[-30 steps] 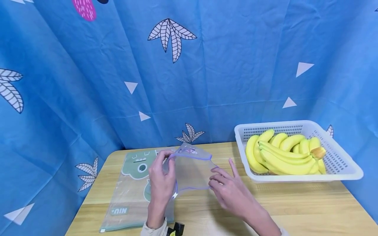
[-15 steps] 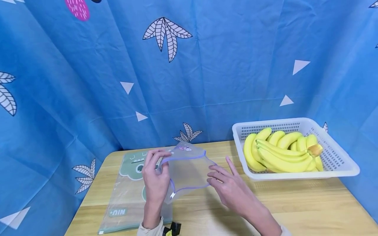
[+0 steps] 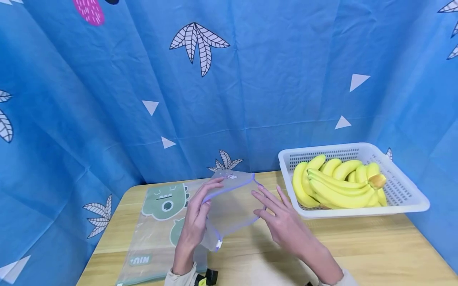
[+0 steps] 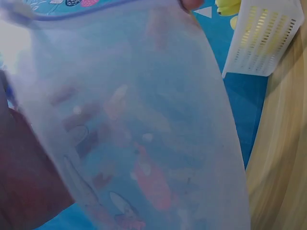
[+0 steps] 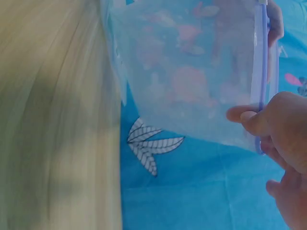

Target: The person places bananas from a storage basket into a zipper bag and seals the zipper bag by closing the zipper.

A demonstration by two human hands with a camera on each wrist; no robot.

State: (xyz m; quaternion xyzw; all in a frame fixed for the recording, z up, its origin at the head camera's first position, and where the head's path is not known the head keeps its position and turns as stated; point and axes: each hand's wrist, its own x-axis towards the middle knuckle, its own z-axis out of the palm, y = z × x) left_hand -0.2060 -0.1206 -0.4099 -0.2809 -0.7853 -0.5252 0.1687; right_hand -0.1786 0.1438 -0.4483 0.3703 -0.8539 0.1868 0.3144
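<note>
A translucent zip bag point(image 3: 232, 212) with a purple zip edge hangs above the table, its mouth spread wide towards the head camera. My left hand point(image 3: 195, 218) holds its left rim between thumb and fingers; the fingers show dimly through the plastic in the left wrist view. A white zip slider point(image 3: 219, 244) sits at the lower left corner of the mouth. On the other side, my right hand point(image 3: 284, 224) grips the right rim, and the right wrist view has thumb and fingers point(image 5: 259, 122) at the zip edge. Pink and white prints point(image 4: 151, 184) mark the bag.
Beneath my left hand, a larger clear zip bag point(image 3: 143, 234) with green cartoon prints lies flat on the wooden table point(image 3: 250, 264). A white perforated basket point(image 3: 411, 204) of yellow bananas point(image 3: 340, 194) stands at the right. Blue patterned curtain point(image 3: 268, 99) hangs behind.
The bag's mouth has spread wider and turned, its upper right corner rising. Fingers of both hands have straightened somewhat at the rim. The head view has shifted slightly to the right.
</note>
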